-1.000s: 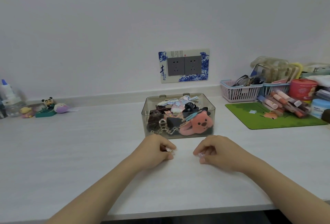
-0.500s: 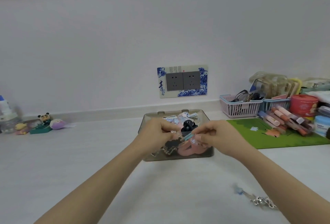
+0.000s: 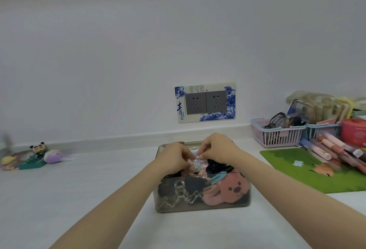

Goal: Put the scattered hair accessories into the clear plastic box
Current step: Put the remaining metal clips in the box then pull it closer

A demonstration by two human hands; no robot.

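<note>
White desk [image 3: 83,199], plain wall behind, and both hands are over the clear plastic box [image 3: 202,207] at centre. Left hand [image 3: 174,159] and right hand [image 3: 215,147] meet fingertip to fingertip, together pinching a small pale hair accessory [image 3: 196,164] just above the heap inside. Best play, I'd say: lower it onto the pile, then let go with both hands at once, so nothing snags the pink bear clip [image 3: 231,189] or black claw clip [image 3: 215,164].
</note>
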